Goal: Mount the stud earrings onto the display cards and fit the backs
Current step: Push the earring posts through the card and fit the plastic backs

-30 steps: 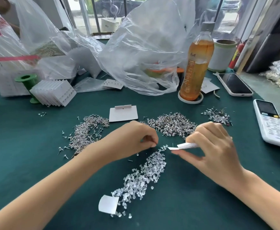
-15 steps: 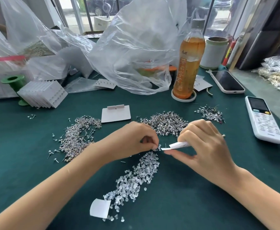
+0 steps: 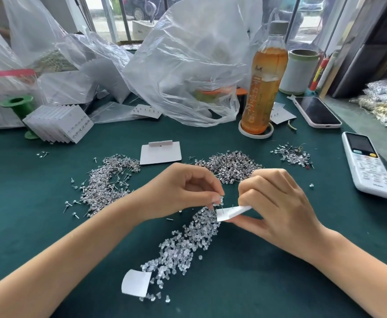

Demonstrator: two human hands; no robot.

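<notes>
- We see a tea bottle (image 3: 264,88) upright on a white ring (image 3: 256,133), far side of green table (image 3: 50,226).
- Phone (image 3: 317,112) face-up, w/ white remote (image 3: 368,164) nearer us, both at right.
- Crumpled clear plastic bags (image 3: 188,65) at back; green spool (image 3: 18,106) at left.

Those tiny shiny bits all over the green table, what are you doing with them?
A person is putting earrings on cards. The right hand holds a small white card with pins poking up through it. The left hand pinches a tiny clear back just above the card, over the heap of clear backs. Piles of stud earrings wait behind.
</notes>
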